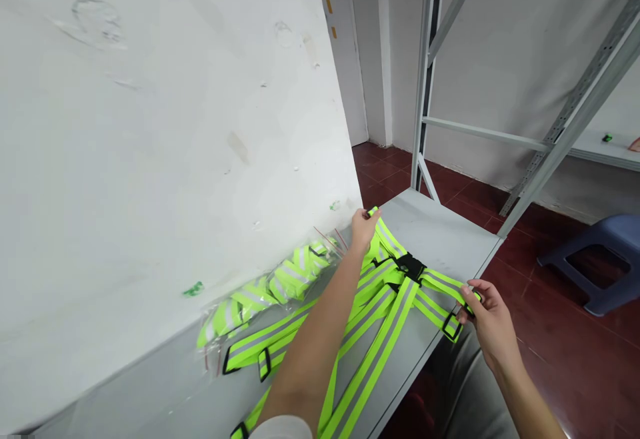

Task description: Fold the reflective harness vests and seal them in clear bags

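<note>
— Left hand pinches the reflective strap vest's far end; right hand pinches its near-right strap at the bench edge.
— Risk: the loose straps could twist or slide off that edge.

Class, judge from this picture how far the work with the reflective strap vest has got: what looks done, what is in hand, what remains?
Done: packed vests in clear bags lie along the wall. In hand: one vest lies spread on the grey shelf; the left hand pinches its far strap end, the right hand its near one. Left: this vest is unfolded and unbagged.
</note>
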Action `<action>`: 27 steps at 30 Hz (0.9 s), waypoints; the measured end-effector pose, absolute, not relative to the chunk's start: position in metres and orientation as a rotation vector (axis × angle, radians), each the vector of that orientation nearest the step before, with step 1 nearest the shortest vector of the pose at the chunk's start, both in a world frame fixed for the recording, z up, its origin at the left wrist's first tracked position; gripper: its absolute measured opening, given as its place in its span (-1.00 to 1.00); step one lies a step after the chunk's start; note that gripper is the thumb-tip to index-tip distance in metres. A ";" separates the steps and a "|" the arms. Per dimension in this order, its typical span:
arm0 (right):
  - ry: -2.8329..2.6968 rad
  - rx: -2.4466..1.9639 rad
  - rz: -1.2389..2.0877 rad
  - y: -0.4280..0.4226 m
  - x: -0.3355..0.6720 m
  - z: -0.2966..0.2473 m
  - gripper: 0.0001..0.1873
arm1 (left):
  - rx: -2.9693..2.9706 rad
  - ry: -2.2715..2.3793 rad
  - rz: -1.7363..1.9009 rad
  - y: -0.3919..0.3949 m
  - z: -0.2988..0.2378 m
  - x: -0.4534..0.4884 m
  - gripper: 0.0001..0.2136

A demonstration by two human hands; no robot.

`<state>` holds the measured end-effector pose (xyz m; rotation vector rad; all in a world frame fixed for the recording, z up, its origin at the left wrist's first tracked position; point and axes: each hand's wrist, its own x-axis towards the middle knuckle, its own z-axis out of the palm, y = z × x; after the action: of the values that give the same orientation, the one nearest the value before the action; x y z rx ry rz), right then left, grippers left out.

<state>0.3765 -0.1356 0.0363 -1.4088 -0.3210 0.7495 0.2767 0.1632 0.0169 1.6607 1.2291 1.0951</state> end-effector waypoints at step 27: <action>-0.603 -1.400 1.045 -0.071 0.389 0.056 -0.41 | 3.004 0.516 0.411 0.007 0.008 0.235 -0.67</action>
<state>0.3891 -0.0715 0.0558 -1.3996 -0.6027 1.0445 0.2352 0.0072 0.0079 3.0043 0.5157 0.4106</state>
